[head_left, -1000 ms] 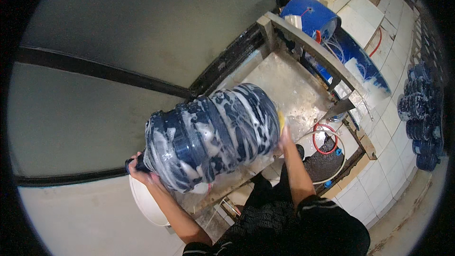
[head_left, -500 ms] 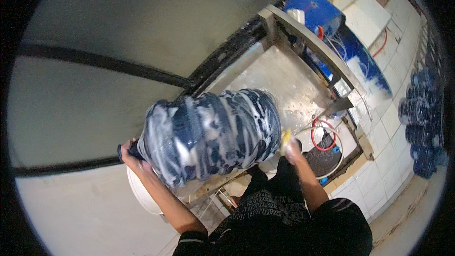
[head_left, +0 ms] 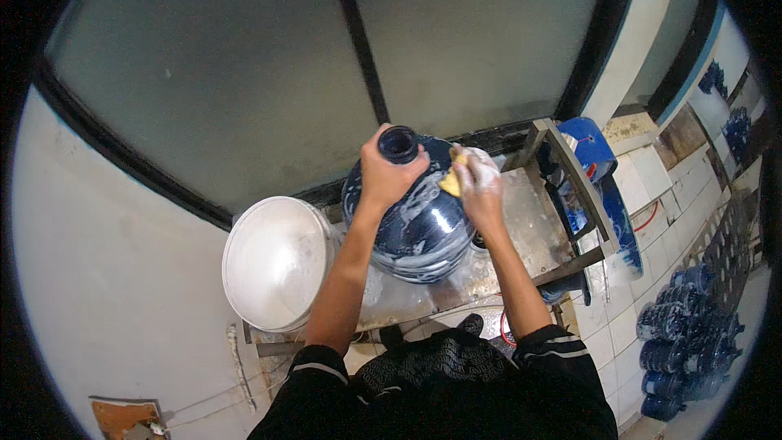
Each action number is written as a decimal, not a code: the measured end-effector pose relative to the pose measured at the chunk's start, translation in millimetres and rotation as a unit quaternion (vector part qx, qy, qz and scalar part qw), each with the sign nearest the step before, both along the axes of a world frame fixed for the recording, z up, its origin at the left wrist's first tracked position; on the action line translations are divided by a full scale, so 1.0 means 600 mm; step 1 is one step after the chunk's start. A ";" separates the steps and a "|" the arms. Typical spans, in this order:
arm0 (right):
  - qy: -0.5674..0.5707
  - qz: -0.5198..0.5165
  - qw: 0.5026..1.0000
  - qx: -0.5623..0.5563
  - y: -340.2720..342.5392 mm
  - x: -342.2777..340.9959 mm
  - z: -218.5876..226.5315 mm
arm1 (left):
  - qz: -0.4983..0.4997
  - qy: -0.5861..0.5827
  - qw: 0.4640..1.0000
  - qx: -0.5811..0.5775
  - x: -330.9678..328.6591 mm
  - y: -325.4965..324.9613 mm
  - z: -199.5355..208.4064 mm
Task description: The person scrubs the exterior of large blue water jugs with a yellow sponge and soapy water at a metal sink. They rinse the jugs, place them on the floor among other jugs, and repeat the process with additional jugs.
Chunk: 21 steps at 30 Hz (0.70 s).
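A large dark-blue water jug (head_left: pixel 419 224), streaked with white suds, stands upright on the wet metal table (head_left: pixel 533 228), its open mouth (head_left: pixel 399 145) facing up. My left hand (head_left: pixel 389 175) is wrapped round its neck. A yellow sponge (head_left: pixel 450 183) is held in my foam-covered right hand (head_left: pixel 482 186) and pressed against the jug's shoulder, to the right of the neck. The jug's far side and base are partly hidden.
A round white bucket (head_left: pixel 273 265) stands left of the jug. A metal rail (head_left: pixel 590 204) borders the table's right end, with a blue drum (head_left: pixel 588 143) beyond it. Several blue jugs (head_left: pixel 684 342) are stacked on the tiled floor at right. Frosted panes rise behind the table.
The jug has gone from lying on its side to standing upright, its neck now up. My right hand and sponge moved from its base end to its shoulder. The view has shifted too.
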State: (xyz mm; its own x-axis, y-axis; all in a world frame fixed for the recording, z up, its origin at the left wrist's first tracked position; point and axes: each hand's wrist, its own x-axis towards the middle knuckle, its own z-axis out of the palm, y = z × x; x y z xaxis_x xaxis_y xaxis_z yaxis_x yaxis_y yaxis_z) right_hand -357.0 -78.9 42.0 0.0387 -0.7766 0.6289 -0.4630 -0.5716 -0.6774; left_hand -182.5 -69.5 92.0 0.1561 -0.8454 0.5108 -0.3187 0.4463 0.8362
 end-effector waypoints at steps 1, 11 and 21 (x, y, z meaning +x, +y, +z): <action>0.034 0.012 0.999 -0.001 0.009 0.018 0.008 | -0.034 0.020 0.999 0.011 0.006 0.005 0.004; 0.294 0.132 0.939 -0.118 0.158 0.208 0.003 | -0.255 -0.145 0.936 0.197 0.093 -0.043 0.009; 0.369 0.143 0.916 -0.069 0.108 0.272 -0.026 | -0.265 -0.160 0.936 0.169 0.105 -0.038 0.018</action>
